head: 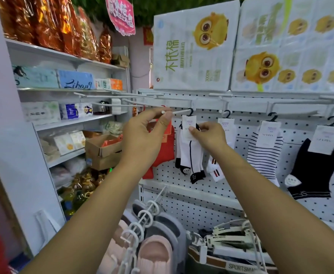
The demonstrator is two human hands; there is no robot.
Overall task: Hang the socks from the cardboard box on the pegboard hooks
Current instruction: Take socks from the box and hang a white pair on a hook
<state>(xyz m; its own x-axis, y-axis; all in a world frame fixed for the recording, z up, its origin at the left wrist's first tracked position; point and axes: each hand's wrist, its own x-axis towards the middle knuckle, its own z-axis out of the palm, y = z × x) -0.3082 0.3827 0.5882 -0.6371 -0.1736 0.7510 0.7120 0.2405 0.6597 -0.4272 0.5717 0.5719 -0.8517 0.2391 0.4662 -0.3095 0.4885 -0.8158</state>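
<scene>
A blue tissue pack (76,80) reads "Lihang"; a cardboard edge at the bottom (241,266) reads "SPORTSMAN". The white ankle socks with black trim (190,155) hang by a black hanger from a white metal peg hook (179,111) on the white perforated pegboard (201,206). The right hand (209,135) pinches their white paper label (188,123), whose print is too small to read. The left hand (142,133) pinches the hook's tip. An open brown cardboard box (101,149) on the left shelf holds something orange-red.
</scene>
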